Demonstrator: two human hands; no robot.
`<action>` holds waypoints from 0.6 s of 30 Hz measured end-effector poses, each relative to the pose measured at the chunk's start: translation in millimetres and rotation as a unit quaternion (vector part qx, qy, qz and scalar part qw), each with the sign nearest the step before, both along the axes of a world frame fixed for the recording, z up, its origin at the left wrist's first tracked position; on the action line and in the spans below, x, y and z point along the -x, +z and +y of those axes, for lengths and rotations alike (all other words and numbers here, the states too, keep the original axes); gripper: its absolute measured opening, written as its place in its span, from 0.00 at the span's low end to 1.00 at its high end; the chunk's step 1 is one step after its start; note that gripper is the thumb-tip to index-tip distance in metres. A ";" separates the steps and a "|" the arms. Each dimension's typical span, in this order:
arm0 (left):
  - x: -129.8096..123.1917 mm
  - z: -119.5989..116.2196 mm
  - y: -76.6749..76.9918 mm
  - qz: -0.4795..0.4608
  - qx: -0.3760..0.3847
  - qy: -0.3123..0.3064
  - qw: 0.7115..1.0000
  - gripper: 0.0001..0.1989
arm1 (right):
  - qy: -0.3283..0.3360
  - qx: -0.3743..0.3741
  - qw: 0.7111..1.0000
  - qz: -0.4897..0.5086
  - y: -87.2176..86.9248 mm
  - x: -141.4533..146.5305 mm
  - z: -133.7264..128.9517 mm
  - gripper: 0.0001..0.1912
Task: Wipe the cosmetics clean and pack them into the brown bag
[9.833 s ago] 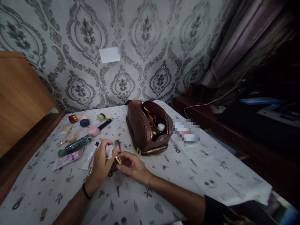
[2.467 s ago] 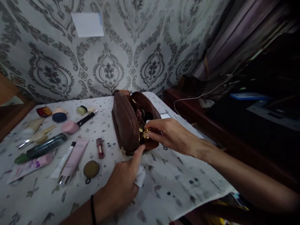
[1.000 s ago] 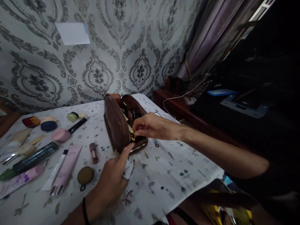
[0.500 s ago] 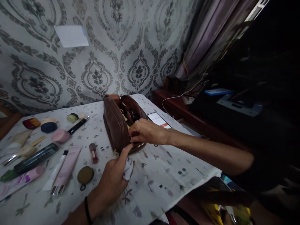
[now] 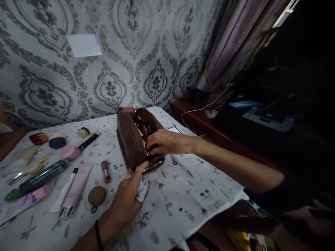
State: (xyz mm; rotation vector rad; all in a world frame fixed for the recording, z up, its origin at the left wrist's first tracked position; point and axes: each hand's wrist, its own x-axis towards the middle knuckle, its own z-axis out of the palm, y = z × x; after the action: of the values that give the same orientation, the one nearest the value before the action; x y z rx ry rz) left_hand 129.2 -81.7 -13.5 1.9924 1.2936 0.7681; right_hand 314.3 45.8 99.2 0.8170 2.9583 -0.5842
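Note:
A brown makeup bag [image 5: 131,141] lies unzipped on the table, with small items showing dimly inside. My right hand [image 5: 163,141] reaches over its near right side, fingertips bent down into the opening. Those fingers are closed together, and what they pinch among dark and gold-coloured contents cannot be made out. My left hand [image 5: 128,195] is at the bag's near end, its index finger stretched to the bag's edge. A crumpled white cloth or tissue [image 5: 142,189] is gripped under its other fingers. Left of this hand lie a round olive compact [image 5: 96,195] and a small lip gloss [image 5: 106,171].
Several cosmetics spread across the left: a pink tube [image 5: 77,188], a dark green bottle [image 5: 43,176], a makeup brush [image 5: 78,148] and a round jar [image 5: 57,140]. A phone [image 5: 174,130] lies behind my right wrist. A white cable [image 5: 201,108] crosses the red-brown furniture at right.
My right hand has shifted slightly right and up within the bag's opening, its forearm now covering more of the phone. My left hand keeps its hold on the white cloth. The view has shifted slightly.

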 end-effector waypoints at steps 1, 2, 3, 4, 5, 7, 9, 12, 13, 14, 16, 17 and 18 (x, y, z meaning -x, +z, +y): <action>0.2 0.2 -0.3 0.001 -0.001 -0.001 1.000 0.27 | 0.004 0.006 1.000 0.009 -1.0 0.7 1.3 0.07; 0.3 0.5 -0.8 0.002 -0.001 -0.001 1.000 0.27 | 0.009 0.011 1.000 0.020 -1.8 1.3 2.2 0.07; 0.3 0.7 -1.3 0.005 -0.001 -0.001 1.000 0.27 | 0.012 0.012 0.999 0.029 -2.6 1.9 2.8 0.07; 0.2 1.0 -2.0 0.007 0.000 -0.002 1.000 0.27 | 0.015 0.010 0.999 0.034 -3.4 2.7 2.9 0.07; 0.0 1.2 -2.7 0.010 -0.001 -0.001 1.000 0.27 | 0.016 0.002 0.999 0.036 -4.1 3.6 2.8 0.07; -0.3 1.3 -4.0 0.009 -0.004 0.000 1.000 0.27 | 0.010 -0.021 0.999 0.027 -5.5 5.7 1.8 0.05; -0.3 1.1 -5.1 0.006 -0.008 0.001 1.000 0.28 | -0.002 -0.044 0.999 0.013 -6.8 6.9 0.9 0.04; 0.5 0.9 -6.3 0.002 -0.010 -0.001 1.000 0.28 | -0.010 -0.050 0.999 0.007 -9.3 5.1 0.8 0.04; 0.7 1.0 -6.6 0.001 -0.011 -0.001 1.000 0.28 | -0.010 -0.044 0.999 0.013 -10.3 3.7 1.2 0.04; 0.9 1.1 -6.7 0.000 -0.012 0.001 1.000 0.28 | -0.011 -0.038 0.999 0.023 -11.5 2.3 1.7 0.04; 0.4 1.1 -6.4 -0.003 -0.014 0.003 1.000 0.28 | -0.016 -0.032 0.998 0.044 -13.7 -0.3 2.5 0.05; -0.1 0.7 -5.8 -0.006 -0.016 0.002 1.000 0.28 | -0.018 -0.035 0.998 0.052 -14.5 -1.3 2.8 0.06; -0.7 0.1 -4.9 -0.009 -0.020 0.000 1.000 0.28 | -0.019 -0.038 0.998 0.056 -14.7 -2.1 2.8 0.06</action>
State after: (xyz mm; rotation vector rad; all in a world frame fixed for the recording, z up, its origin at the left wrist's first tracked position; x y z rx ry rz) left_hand 129.8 -81.6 -18.4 2.0116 1.2769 0.8166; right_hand 316.4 48.5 84.5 0.8765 3.0908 -0.5385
